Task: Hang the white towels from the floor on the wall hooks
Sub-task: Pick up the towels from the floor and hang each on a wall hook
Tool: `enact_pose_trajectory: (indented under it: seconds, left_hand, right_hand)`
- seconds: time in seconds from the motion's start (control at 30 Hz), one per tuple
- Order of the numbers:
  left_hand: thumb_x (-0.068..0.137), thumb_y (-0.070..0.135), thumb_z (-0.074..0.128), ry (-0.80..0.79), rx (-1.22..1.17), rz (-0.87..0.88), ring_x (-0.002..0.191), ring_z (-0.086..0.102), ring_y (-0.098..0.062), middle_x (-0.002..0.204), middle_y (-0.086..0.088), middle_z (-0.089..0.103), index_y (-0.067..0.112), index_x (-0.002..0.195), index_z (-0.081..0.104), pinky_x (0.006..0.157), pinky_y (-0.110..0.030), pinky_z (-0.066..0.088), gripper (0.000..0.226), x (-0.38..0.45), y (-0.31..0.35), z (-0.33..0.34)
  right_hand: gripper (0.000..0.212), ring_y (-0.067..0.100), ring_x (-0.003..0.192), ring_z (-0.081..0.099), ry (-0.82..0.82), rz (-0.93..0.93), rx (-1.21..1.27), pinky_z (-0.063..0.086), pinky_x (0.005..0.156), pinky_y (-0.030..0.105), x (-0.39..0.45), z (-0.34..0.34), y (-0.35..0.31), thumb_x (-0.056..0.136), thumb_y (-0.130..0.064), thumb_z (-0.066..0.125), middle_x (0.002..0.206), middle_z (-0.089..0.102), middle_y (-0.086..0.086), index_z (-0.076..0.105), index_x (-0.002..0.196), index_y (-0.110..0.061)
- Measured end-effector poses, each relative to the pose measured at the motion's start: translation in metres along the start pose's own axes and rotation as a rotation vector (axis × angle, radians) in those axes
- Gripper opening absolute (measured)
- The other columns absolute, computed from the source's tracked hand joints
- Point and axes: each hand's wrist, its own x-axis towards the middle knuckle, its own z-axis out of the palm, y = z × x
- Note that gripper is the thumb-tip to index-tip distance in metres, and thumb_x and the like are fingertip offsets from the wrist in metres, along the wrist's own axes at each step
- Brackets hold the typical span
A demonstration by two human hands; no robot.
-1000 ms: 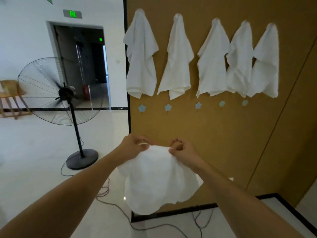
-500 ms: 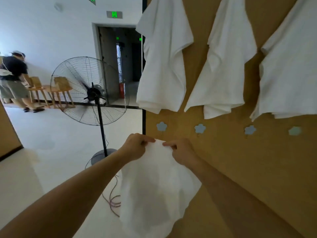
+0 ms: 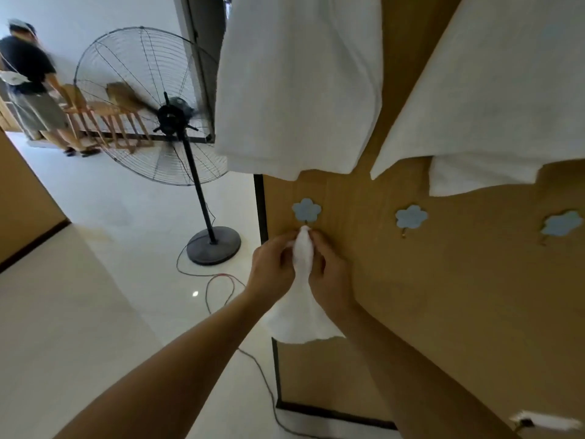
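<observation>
So the white towel (image 3: 303,264) is sitting bunched up between both hands, with its top tip poking up right at the small metal hook under the leftmost blue flower hook (image 3: 306,210) on the brown wall panel (image 3: 443,296). Can't tell if it's actually catching on the hook or just touching it. The left hand (image 3: 273,261) is pinching the towel from the left side, the right hand (image 3: 329,267) is gripping it from the right, fingers closed on the fabric, and the rest of the cloth is draping down between the wrists.

Above them, two hung towels (image 3: 300,90) are dangling from the upper row, and two more flower hooks (image 3: 411,216) are sitting bare to the right. Off to the left a big pedestal fan (image 3: 152,106) is standing on the pale floor (image 3: 79,312) with cables trailing around its base, and another person (image 3: 28,80) is standing near some wooden chairs (image 3: 107,118) way back.
</observation>
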Motion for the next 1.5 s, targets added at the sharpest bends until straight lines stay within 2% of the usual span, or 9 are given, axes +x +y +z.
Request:
enact_pose_trajectory:
  seconds: [0.23, 0.37, 0.63, 0.73, 0.83, 1.0, 1.1, 1.3, 1.5]
  left_hand:
    - [0.097, 0.027, 0.049, 0.062, -0.086, 0.039, 0.098, 0.059, -0.015, 0.109, -0.001, 0.064, 0.013, 0.121, 0.061, 0.085, -0.028, 0.051, 0.030, -0.007, -0.022, 0.022]
    - [0.097, 0.027, 0.048, 0.116, -0.023, 0.195, 0.101, 0.050, -0.017, 0.113, -0.008, 0.055, 0.009, 0.119, 0.060, 0.086, -0.026, 0.047, 0.031, -0.008, -0.042, 0.024]
    - [0.098, 0.028, 0.051, 0.138, 0.040, 0.413, 0.084, 0.052, -0.021, 0.096, -0.008, 0.063, 0.007, 0.101, 0.074, 0.077, -0.026, 0.043, 0.031, -0.010, -0.085, 0.021]
    - [0.094, 0.020, 0.057, -0.026, -0.005, 0.426, 0.082, 0.062, -0.027, 0.095, -0.010, 0.068, 0.007, 0.099, 0.073, 0.071, -0.035, 0.054, 0.021, -0.015, -0.100, 0.017]
    - [0.091, 0.018, 0.065, -0.229, -0.068, 0.369, 0.090, 0.064, -0.026, 0.105, -0.009, 0.067, 0.008, 0.110, 0.068, 0.073, -0.040, 0.058, 0.021, -0.027, -0.122, 0.014]
    - [0.091, 0.021, 0.061, -0.487, -0.012, 0.338, 0.115, 0.058, -0.024, 0.137, -0.003, 0.054, 0.017, 0.136, 0.050, 0.091, -0.041, 0.056, 0.046, -0.052, -0.140, 0.007]
    - [0.092, 0.019, 0.059, -0.590, 0.038, 0.343, 0.110, 0.060, -0.023, 0.125, -0.003, 0.061, 0.017, 0.125, 0.061, 0.088, -0.036, 0.054, 0.033, -0.062, -0.139, 0.004]
    - [0.095, 0.023, 0.055, -0.793, 0.055, 0.430, 0.111, 0.059, -0.024, 0.122, -0.003, 0.065, 0.018, 0.120, 0.067, 0.092, -0.035, 0.049, 0.028, -0.095, -0.114, -0.004]
    - [0.094, 0.014, 0.053, -0.893, -0.052, 0.636, 0.101, 0.061, -0.023, 0.113, -0.006, 0.066, 0.008, 0.115, 0.068, 0.085, -0.033, 0.051, 0.026, -0.174, -0.038, -0.012]
  right_hand:
    - [0.041, 0.018, 0.077, 0.062, 0.224, -0.039, -0.238, 0.051, 0.066, 0.031, -0.020, 0.029, -0.012, 0.105, -0.046, 0.035, 0.092, 0.065, 0.006, 0.060, 0.122, -0.018]
    - [0.038, 0.029, 0.114, 0.057, 0.157, 0.028, -0.375, 0.049, 0.093, 0.044, -0.023, 0.032, -0.010, 0.102, -0.038, 0.036, 0.128, 0.058, 0.011, 0.055, 0.128, -0.020]
    - [0.040, 0.034, 0.090, 0.062, 0.267, 0.187, -0.561, 0.051, 0.082, 0.044, -0.042, 0.058, -0.008, 0.095, -0.022, 0.040, 0.103, 0.067, 0.018, 0.071, 0.108, 0.001]
    - [0.035, 0.031, 0.078, 0.067, 0.180, 0.357, -0.439, 0.055, 0.076, 0.034, -0.057, 0.073, -0.012, 0.092, -0.017, 0.043, 0.088, 0.070, 0.020, 0.071, 0.091, 0.004]
    - [0.029, 0.021, 0.098, 0.065, 0.005, 0.682, -0.348, 0.046, 0.085, 0.016, -0.075, 0.083, -0.003, 0.102, -0.011, 0.043, 0.108, 0.069, 0.011, 0.064, 0.120, -0.001]
    - [0.030, 0.015, 0.096, 0.062, 0.044, 0.876, -0.263, 0.043, 0.075, 0.006, -0.119, 0.089, -0.011, 0.103, -0.015, 0.043, 0.108, 0.068, 0.003, 0.064, 0.124, -0.013]
    - [0.033, 0.004, 0.091, 0.059, 0.086, 0.951, -0.246, 0.037, 0.066, -0.003, -0.143, 0.087, -0.025, 0.101, -0.017, 0.045, 0.112, 0.066, -0.007, 0.064, 0.128, -0.021]
    - [0.046, 0.013, 0.125, 0.050, 0.177, 1.042, -0.277, 0.031, 0.094, 0.009, -0.192, 0.067, -0.058, 0.097, -0.019, 0.056, 0.142, 0.053, 0.003, 0.051, 0.143, -0.018]
    - [0.046, 0.016, 0.114, 0.059, 0.286, 1.052, -0.428, 0.037, 0.094, 0.013, -0.286, 0.012, -0.119, 0.095, -0.023, 0.060, 0.135, 0.061, 0.005, 0.054, 0.140, -0.019]
